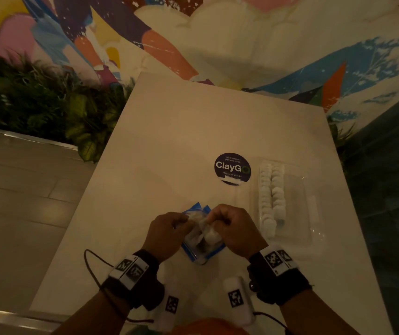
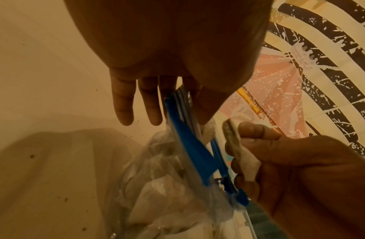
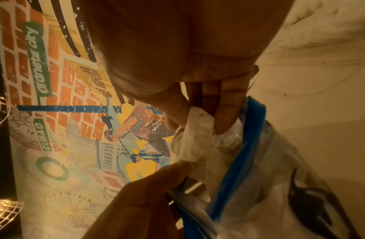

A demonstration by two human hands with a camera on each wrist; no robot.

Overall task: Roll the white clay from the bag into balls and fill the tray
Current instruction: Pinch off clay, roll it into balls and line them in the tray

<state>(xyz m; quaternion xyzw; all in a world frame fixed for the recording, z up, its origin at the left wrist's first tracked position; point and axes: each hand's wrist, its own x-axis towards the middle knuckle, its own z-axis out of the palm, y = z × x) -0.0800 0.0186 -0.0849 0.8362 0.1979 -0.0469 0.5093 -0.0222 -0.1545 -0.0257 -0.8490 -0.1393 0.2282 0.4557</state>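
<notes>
At the near edge of a white table (image 1: pixel 193 131), a clear zip bag (image 1: pixel 202 240) with a blue seal sat between both hands. The left hand (image 1: pixel 169 235) pinched the bag's rim, holding the mouth open. The right hand (image 1: pixel 236 232) had its fingers curled round a lump of white clay (image 3: pixel 195 140), apparently pulling it off. Right of the bag, a clear tray (image 1: pixel 314 228) held two rows of clay balls (image 1: pixel 272 197). Next would likely be rolling this piece round and seating it in an unfilled row

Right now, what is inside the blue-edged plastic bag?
The bag holds lumps of white clay, seen through the clear plastic. The right hand pinches a piece at the mouth; the left hand holds the rim. How much is left is unclear.
</notes>
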